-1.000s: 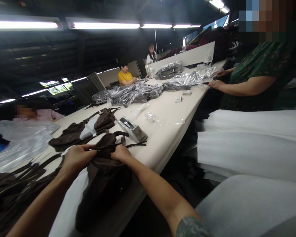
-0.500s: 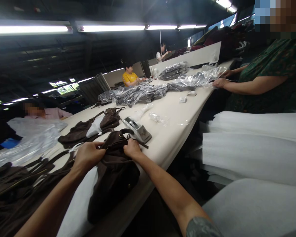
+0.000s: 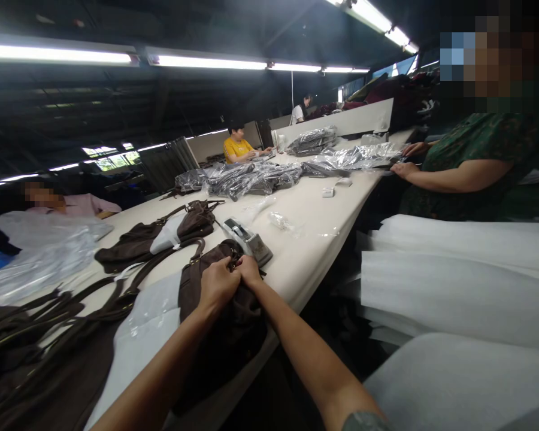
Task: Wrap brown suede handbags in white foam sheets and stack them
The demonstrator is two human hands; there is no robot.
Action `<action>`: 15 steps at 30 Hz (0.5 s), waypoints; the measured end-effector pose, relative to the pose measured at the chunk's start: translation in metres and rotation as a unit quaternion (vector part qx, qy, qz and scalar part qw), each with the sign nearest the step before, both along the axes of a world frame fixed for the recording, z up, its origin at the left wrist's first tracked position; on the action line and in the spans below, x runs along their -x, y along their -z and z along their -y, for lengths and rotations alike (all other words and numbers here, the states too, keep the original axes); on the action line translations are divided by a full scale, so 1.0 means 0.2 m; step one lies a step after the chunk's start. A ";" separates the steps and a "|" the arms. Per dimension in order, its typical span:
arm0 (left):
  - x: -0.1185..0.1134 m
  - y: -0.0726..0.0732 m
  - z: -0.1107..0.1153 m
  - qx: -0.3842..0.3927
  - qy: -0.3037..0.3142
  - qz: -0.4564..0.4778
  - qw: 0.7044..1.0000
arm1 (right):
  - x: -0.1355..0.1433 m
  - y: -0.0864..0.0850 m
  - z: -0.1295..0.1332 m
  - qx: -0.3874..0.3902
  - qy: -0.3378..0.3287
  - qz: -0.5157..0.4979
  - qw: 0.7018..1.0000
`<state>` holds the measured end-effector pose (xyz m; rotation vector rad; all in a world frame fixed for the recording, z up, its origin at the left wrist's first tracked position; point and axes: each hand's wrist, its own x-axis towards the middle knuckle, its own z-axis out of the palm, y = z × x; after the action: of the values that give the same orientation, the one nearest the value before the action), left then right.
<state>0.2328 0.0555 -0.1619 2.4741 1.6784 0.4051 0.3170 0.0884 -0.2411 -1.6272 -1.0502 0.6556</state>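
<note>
Head camera view shows two bare hands, a left hand and a right hand, meeting at the top of one brown handbag on the near edge of the cream table. The fingers of both hands are curled nearly closed, tips pinching together at the bag's upper edge beside its metal fittings; whether they have a strap or a buckle between them is hidden. The bag's body hangs below the fingers, between the two forearms, while a white sheet lies along its left side. More brown fabric and handles show left of that sheet; how many bags they belong to cannot be told. One tape dispenser sits just beyond the knuckles. Farther left is one more brown bag with a single white wrap across its middle. Plastic-wrapped goods, too tangled to count, run across the far part, with one small white label nearer. Four other people are around: pink top, yellow shirt, white top and green patterned top. White sheets, overlapping and uncountable, fill the lower right.
</note>
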 end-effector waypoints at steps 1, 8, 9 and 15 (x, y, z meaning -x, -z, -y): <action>0.01 0.01 0.00 0.008 -0.004 0.014 1.000 | 0.01 0.00 0.01 0.002 0.004 0.006 1.000; 0.09 0.02 0.02 0.047 -0.014 0.081 0.996 | 0.07 -0.01 0.09 0.013 -0.064 0.157 0.985; 0.09 0.02 0.02 0.049 -0.013 0.086 0.995 | 0.06 -0.02 0.09 0.033 -0.086 0.172 0.981; 0.10 0.05 0.02 0.069 0.016 0.112 0.991 | 0.01 -0.04 0.07 0.091 -0.150 0.190 0.966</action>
<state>0.2134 0.0515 -0.1709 2.2598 1.5225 0.5208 0.3157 0.0737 -0.2326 -1.8150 -1.5773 0.6647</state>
